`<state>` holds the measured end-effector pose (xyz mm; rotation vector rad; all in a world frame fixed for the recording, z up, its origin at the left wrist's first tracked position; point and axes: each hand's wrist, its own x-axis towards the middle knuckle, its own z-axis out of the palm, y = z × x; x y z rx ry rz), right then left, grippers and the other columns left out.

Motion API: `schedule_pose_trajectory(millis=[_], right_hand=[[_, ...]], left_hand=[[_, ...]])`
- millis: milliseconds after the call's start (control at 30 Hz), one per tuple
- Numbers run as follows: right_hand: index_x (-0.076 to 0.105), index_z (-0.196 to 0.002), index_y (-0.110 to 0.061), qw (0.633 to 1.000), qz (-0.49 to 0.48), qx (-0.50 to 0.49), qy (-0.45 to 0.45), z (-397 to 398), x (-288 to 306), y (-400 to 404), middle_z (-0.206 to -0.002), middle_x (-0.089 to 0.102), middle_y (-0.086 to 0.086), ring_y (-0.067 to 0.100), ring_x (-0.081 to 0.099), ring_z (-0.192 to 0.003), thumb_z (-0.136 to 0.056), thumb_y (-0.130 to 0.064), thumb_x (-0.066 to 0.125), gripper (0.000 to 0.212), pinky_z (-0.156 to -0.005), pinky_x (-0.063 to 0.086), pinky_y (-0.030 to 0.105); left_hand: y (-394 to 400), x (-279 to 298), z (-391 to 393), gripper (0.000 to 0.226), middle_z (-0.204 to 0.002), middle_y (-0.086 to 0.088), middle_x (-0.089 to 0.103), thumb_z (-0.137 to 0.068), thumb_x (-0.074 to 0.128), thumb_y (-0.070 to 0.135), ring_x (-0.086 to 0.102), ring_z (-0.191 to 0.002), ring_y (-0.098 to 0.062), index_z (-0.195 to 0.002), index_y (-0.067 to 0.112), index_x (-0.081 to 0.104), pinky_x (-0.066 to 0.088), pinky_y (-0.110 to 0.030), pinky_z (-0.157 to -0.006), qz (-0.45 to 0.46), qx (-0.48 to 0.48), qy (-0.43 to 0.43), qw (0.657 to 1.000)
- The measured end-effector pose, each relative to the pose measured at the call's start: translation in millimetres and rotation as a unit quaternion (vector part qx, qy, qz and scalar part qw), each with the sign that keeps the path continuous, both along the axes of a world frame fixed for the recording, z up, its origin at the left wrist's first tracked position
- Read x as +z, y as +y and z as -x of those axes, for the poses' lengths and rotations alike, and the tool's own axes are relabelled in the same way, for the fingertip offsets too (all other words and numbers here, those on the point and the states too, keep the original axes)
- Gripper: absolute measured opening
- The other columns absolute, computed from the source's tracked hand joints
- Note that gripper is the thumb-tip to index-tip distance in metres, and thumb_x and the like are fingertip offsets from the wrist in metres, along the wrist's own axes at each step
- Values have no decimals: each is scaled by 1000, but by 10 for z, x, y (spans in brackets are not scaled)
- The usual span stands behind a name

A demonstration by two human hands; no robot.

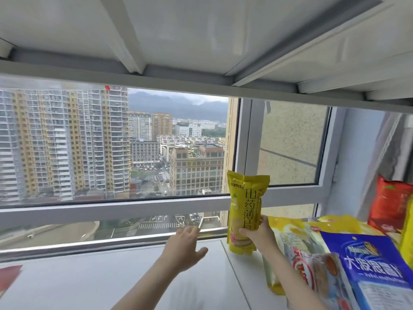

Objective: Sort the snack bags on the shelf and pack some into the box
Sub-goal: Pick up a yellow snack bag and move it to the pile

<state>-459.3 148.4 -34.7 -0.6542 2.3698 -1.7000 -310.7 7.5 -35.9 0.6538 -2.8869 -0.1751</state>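
- The shelf board [111, 283] is lying in front of the window [111, 142], under an upper shelf [201, 30].
- The right hand [257, 233] is holding a tall snack bag [244, 211] upright, right of centre, its base just above the board.
- The left hand [185, 245] is hovering just left of it, apart from it.
- A pile of bags [357, 260] is lying at the near right; another bag [388, 204] is standing at the far right.

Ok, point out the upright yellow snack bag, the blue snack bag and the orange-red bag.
upright yellow snack bag [245, 204]: head view, printed front, above the gripping fingers.
blue snack bag [366, 262]: head view, white lettering.
orange-red bag [390, 204]: head view, crinkled front.
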Motion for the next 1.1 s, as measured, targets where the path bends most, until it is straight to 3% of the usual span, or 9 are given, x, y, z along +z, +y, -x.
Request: schedule_pose_trajectory(millis=[67, 333, 467, 533, 600, 700, 867, 1000, 1100], right_hand=[[32, -132, -4, 1000, -25, -6, 6, 133, -72, -19, -129, 52, 14, 32, 51, -116, -76, -7, 71, 68, -88, 41, 32], [33, -133, -1, 991, -129, -5, 19, 378, -113, -45, -132, 50, 16, 33, 50, -120, -82, -18, 66, 63, -85, 38, 27], [29, -134, 5, 974, -215, -65, 34, 240, -92, -62, -131, 49, 21, 37, 50, -119, -82, -34, 64, 73, -93, 45, 39], [32, -133, 2, 950, -294, -88, 64, 53, -35, -68, -129, 51, 19, 37, 49, -119, -86, -38, 56, 66, -94, 46, 40], [46, -122, -5, 928, -347, -69, 114, -206, 58, -94, -122, 56, 15, 33, 53, -113, -90, -39, 47, 46, -87, 44, 35], [54, -112, -6, 928, -328, 1, 178, -616, 187, -248, -117, 60, 12, 30, 56, -110, -91, -30, 45, 33, -85, 44, 33], [55, -120, -9, 927, -228, 192, 228, -1378, 262, -758, -126, 58, 8, 22, 52, -117, -91, -27, 52, 35, -94, 38, 26], [53, -124, -11, 909, -205, 267, 246, -2014, 226, -1257, -131, 55, 7, 22, 50, -122, -91, -29, 51, 38, -98, 37, 27], [53, -124, -11, 895, -198, 314, 247, -2489, 161, -1597, -131, 56, 6, 22, 50, -122, -91, -30, 51, 38, -99, 38, 28]], left_hand=[[-8, -40, 89, 57, -141, -5, 42, -91, 42, 45, 35, -133, -24, -139, 15, 33, 36, -35, -105, 12, 5, -15, 1000], [8, -94, 171, 53, -135, -7, 47, -92, 41, 44, 41, -126, -26, -133, 12, 37, 36, -35, -102, 4, 22, -48, 999], [-16, -32, 48, 57, -140, -7, 43, -92, 42, 44, 37, -131, -25, -139, 14, 32, 35, -37, -106, -6, 20, -40, 999], [-52, 13, -62, 58, -144, -6, 40, -92, 42, 44, 35, -133, -24, -141, 14, 30, 33, -36, -107, -11, 21, -33, 999], [-101, 48, -211, 59, -145, -6, 39, -92, 42, 43, 35, -134, -25, -142, 15, 29, 33, -36, -107, -14, 27, -25, 999], [-174, 84, -502, 60, -143, -7, 40, -92, 43, 43, 36, -133, -27, -142, 14, 28, 33, -37, -107, -15, 44, -23, 999], [-430, 157, -1213, 63, -146, -9, 38, -91, 43, 44, 33, -136, -29, -143, 13, 26, 32, -38, -108, -2, 97, -10, 995], [-766, 191, -2049, 64, -149, -10, 34, -92, 42, 45, 31, -136, -29, -145, 14, 23, 32, -39, -108, -7, 186, -24, 982], [-1010, 193, -2779, 59, -140, -11, 43, -91, 43, 43, 40, -130, -30, -140, 12, 32, 36, -40, -105, -20, 268, -30, 963]])
